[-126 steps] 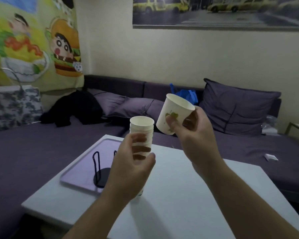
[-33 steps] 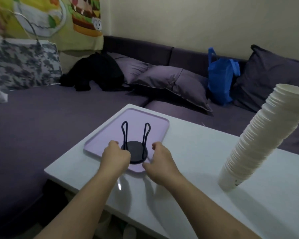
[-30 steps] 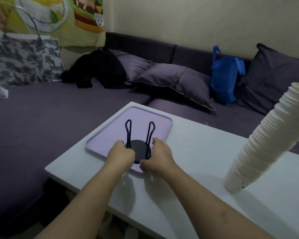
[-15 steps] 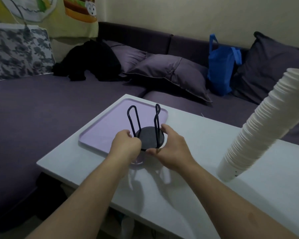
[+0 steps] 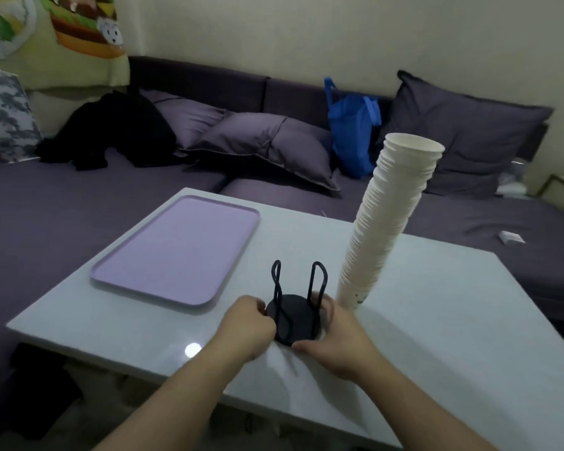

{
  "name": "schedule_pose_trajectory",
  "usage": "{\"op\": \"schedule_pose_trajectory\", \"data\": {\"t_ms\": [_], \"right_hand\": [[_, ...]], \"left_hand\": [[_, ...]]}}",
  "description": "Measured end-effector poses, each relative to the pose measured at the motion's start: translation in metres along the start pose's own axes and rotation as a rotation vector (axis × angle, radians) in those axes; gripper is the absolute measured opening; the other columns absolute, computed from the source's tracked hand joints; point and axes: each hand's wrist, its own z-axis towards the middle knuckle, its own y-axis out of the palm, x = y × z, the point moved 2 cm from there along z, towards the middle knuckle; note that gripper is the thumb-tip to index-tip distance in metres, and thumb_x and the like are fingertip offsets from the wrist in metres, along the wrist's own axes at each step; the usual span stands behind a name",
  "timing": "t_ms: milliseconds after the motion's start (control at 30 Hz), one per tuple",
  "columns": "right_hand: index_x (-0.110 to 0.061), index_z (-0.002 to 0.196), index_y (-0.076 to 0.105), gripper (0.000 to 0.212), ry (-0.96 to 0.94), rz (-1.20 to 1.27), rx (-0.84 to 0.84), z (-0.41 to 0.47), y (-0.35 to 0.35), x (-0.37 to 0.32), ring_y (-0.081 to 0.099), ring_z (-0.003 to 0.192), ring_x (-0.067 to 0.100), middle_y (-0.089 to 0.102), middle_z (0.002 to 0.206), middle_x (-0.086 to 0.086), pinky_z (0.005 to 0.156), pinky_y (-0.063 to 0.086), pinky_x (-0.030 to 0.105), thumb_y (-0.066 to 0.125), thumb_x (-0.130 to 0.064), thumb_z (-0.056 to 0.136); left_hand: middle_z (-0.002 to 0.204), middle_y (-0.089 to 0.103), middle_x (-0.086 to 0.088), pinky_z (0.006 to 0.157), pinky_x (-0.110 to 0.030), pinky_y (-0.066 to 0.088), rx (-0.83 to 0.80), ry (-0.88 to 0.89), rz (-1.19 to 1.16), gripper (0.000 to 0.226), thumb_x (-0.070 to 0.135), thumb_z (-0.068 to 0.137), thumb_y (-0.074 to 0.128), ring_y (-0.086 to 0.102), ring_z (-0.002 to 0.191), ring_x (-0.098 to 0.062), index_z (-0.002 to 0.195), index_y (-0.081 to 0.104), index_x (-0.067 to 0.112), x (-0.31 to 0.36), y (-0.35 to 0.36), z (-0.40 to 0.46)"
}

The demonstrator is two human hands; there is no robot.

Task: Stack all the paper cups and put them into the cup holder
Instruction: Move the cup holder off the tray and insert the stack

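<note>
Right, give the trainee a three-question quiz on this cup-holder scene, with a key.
1. True or false: the black cup holder stands on the purple tray.
2. Multiple choice: the stack of paper cups is A) lying flat on the table, B) standing on the white table and leaning, C) held in the right hand.
3. Fill in: the left hand and right hand both grip the holder by its round ____.

Key: 1 false, it stands on the table beside the tray; 2 B; 3 base.
</note>
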Motion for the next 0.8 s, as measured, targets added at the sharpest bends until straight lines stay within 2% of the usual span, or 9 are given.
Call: {"op": "schedule_pose_trajectory", "data": {"t_ms": [67, 167, 267, 333, 400, 467, 533, 667, 800], "right_hand": [[-0.039, 0.121, 0.061, 0.064, -0.02, 0.002, -0.001, 0.0, -0.001, 0.005, 0.067, 0.104, -0.007, 0.071, 0.113, -0.024, 0.089, 0.056, 0.019, 0.086, -0.031, 0.062], [-0.039, 0.119, 0.063, 0.056, -0.038, -0.007, -0.038, -0.001, -0.003, 0.007, 0.067, 0.102, -0.008, 0.071, 0.111, -0.023, 0.085, 0.054, 0.015, 0.081, -0.02, 0.07], [-0.03, 0.115, 0.062, 0.036, -0.03, -0.041, -0.066, -0.004, -0.014, 0.008, 0.067, 0.104, 0.002, 0.069, 0.11, -0.017, 0.089, 0.058, 0.024, 0.067, -0.018, 0.082], [-0.025, 0.125, 0.062, 0.037, 0.057, -0.092, -0.131, -0.008, -0.03, 0.009, 0.064, 0.112, 0.007, 0.063, 0.12, -0.015, 0.086, 0.054, 0.022, 0.061, -0.021, 0.088], [-0.025, 0.127, 0.067, 0.044, 0.151, -0.119, -0.156, -0.009, -0.047, 0.016, 0.068, 0.104, 0.011, 0.066, 0.126, -0.009, 0.074, 0.054, 0.022, 0.058, -0.022, 0.084], [-0.016, 0.097, 0.072, 0.031, 0.225, -0.131, -0.13, -0.01, -0.063, 0.026, 0.065, 0.074, 0.015, 0.074, 0.102, 0.001, 0.06, 0.052, 0.027, 0.052, -0.019, 0.075], [-0.008, 0.083, 0.062, 0.022, 0.314, -0.143, -0.046, -0.009, -0.076, 0.036, 0.054, 0.062, 0.018, 0.068, 0.08, 0.003, 0.054, 0.043, 0.032, 0.048, -0.017, 0.069], [-0.014, 0.11, 0.051, 0.039, 0.437, -0.016, 0.091, 0.0, -0.083, 0.05, 0.063, 0.084, 0.016, 0.063, 0.101, -0.001, 0.067, 0.051, 0.031, 0.062, -0.022, 0.074], [-0.029, 0.147, 0.038, 0.092, 0.334, 0.115, 0.078, 0.018, -0.077, 0.062, 0.058, 0.123, 0.021, 0.053, 0.131, -0.003, 0.094, 0.05, 0.031, 0.079, -0.037, 0.065]], "left_hand": [[0.069, 0.043, -0.005, 0.055, -0.027, 0.03, 0.016, -0.007, 0.011, 0.022, 0.005, 0.088, 0.056, 0.035, 0.061, -0.022, 0.072, 0.044, 0.014, 0.0, 0.007, 0.002], [0.089, 0.06, -0.002, 0.059, -0.025, 0.039, 0.051, -0.009, 0.028, 0.008, 0.007, 0.091, 0.056, 0.051, 0.073, -0.021, 0.094, 0.063, 0.01, 0.003, 0.007, 0.009], [0.127, 0.067, -0.004, 0.077, -0.027, 0.048, 0.17, -0.031, -0.036, 0.042, 0.002, 0.093, 0.05, 0.061, 0.107, -0.022, 0.131, 0.065, 0.014, 0.013, -0.003, 0.013], [0.127, 0.068, -0.002, 0.089, -0.032, 0.046, 0.285, 0.01, -0.1, 0.044, -0.001, 0.093, 0.048, 0.061, 0.112, -0.022, 0.129, 0.067, 0.016, 0.029, -0.014, 0.009], [0.121, 0.069, 0.001, 0.092, -0.033, 0.046, 0.349, 0.088, -0.161, 0.041, -0.002, 0.092, 0.049, 0.062, 0.112, -0.021, 0.122, 0.067, 0.02, 0.048, -0.022, 0.005], [0.116, 0.069, 0.005, 0.089, -0.029, 0.047, 0.391, 0.214, -0.185, 0.037, -0.001, 0.093, 0.052, 0.064, 0.111, -0.019, 0.117, 0.066, 0.023, 0.072, -0.026, -0.002], [0.112, 0.068, 0.01, 0.077, -0.02, 0.047, 0.41, 0.372, -0.197, 0.035, 0.0, 0.093, 0.055, 0.065, 0.107, -0.012, 0.115, 0.066, 0.025, 0.102, -0.026, -0.011], [0.125, 0.062, 0.014, 0.082, -0.022, 0.052, 0.399, 0.742, -0.08, 0.051, -0.004, 0.089, 0.057, 0.062, 0.112, -0.002, 0.126, 0.062, 0.03, 0.163, -0.016, -0.033], [0.154, 0.038, 0.019, 0.1, -0.008, 0.043, 0.306, 1.037, 0.119, 0.086, -0.011, 0.083, 0.059, 0.044, 0.136, 0.003, 0.153, 0.045, 0.036, 0.21, -0.005, -0.051]]}}
